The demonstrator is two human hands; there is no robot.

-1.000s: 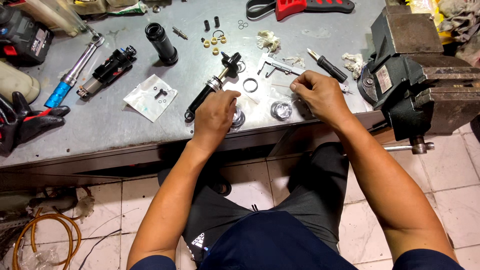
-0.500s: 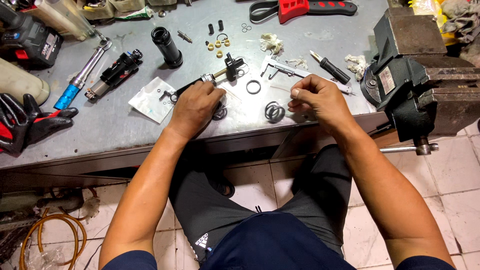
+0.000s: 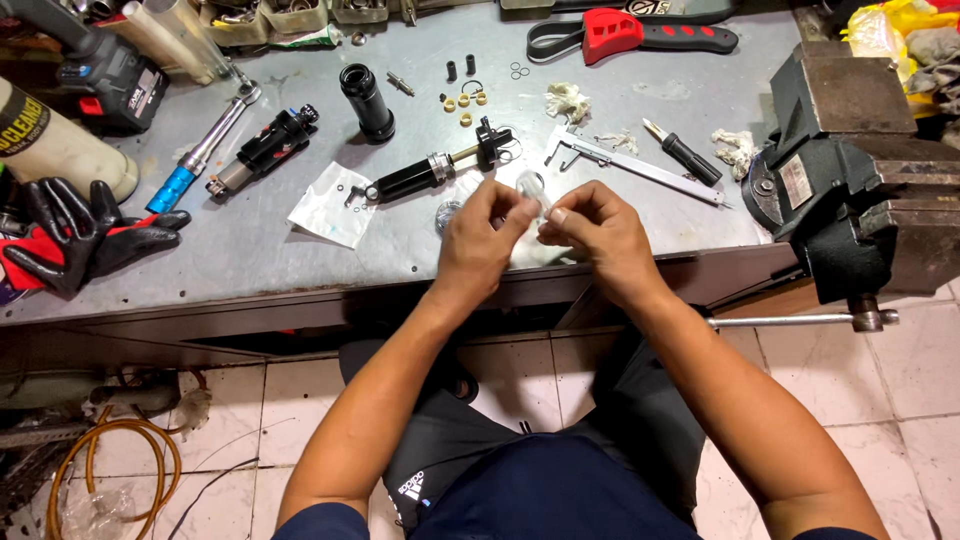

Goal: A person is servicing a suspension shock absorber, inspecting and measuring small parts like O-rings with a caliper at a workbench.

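Head view, left hand [image 3: 480, 240], right hand [image 3: 595, 235], fingertips pinching small clear part [image 3: 530, 187]

Grey metal workbench [image 3: 250, 260] strewn with tools

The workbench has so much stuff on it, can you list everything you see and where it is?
shock absorber: 1, black, bench middle
small clear part: 1, between both hands' fingertips
black cylinder: 1, behind the shock
small black damper: 1, left of the shock
blue-handled wrench: 1, silver and blue, bench left
plastic bag: 1, clear, beside the shock
brass rings: several, gold, bench back
caliper: 1, silver, right of the hands
vise: 1, dark grey, bench right edge
strap wrench: 1, red and black, bench back
gloves: black and red, bench far left
left hand: 1
right hand: 1
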